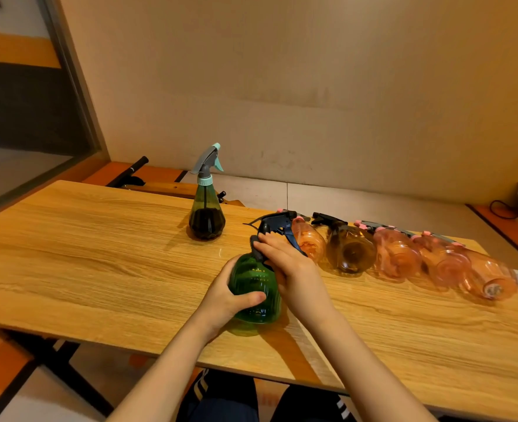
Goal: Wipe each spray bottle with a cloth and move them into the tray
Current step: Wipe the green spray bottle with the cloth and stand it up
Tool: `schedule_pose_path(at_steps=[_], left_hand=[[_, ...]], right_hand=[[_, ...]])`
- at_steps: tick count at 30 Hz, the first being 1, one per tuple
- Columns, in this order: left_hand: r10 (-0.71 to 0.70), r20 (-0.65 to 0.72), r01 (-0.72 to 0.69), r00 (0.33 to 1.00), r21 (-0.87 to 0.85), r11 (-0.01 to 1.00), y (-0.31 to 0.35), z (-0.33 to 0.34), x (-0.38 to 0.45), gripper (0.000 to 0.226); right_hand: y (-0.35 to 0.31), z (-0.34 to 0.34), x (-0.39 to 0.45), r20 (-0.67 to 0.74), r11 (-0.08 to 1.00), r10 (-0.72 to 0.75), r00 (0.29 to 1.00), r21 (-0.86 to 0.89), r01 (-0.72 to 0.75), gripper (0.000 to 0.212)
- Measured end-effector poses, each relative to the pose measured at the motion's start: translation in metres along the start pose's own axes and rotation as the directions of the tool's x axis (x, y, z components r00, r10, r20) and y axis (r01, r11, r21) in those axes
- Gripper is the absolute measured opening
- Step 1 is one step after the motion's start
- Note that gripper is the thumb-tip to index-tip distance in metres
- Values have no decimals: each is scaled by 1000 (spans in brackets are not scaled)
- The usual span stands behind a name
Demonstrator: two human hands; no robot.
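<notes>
- Holding the green spray bottle [256,287] in both hands just above the wooden table [99,254], near its front edge, the person looks to be mid-handling, as I judge it, not yet setting it away.
- The left hand [225,295] wraps the ribbed body, thumb lying across the front; the right hand [285,263] closes over the neck below the dark trigger head [274,225].
- No cloth shows in either hand or on the table, so whether wiping is under way cannot be told. To do the step well, I would keep the body hand steady, turn the bottle by the neck so every rib gets covered, and keep fingers off the trigger.
- No tray is in view either; where the bottle should go cannot be made out.
- A teal-capped bottle [206,214] stands upright well behind, dark liquid in its lower part.
- To the right lies a touching row on their sides: a pink bottle [309,242], an amber bottle [350,251], then more pink bottles [397,257], the last [489,280] near the table's right edge. Their heads overlap and blur, so the exact count is uncertain.
- The right hand's fingertips are hidden behind the neck.
</notes>
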State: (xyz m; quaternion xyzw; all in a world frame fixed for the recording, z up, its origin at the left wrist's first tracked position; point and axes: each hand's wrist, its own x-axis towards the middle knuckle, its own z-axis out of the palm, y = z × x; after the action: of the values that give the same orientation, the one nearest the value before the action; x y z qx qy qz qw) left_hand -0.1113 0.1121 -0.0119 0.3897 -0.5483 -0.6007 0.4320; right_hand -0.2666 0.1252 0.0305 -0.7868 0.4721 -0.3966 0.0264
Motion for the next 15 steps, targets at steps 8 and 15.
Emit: schedule_pose_path(at_steps=[8, 15], left_hand=[[-16, 48, 14, 999, 46, 999, 0, -2, 5, 82], [-9, 78, -1, 997, 127, 992, 4, 2, 6, 77]], right_hand=[[5, -26, -11, -117, 988, -58, 991, -151, 39, 48], [9, -13, 10, 26, 959, -140, 990, -245, 142, 59]])
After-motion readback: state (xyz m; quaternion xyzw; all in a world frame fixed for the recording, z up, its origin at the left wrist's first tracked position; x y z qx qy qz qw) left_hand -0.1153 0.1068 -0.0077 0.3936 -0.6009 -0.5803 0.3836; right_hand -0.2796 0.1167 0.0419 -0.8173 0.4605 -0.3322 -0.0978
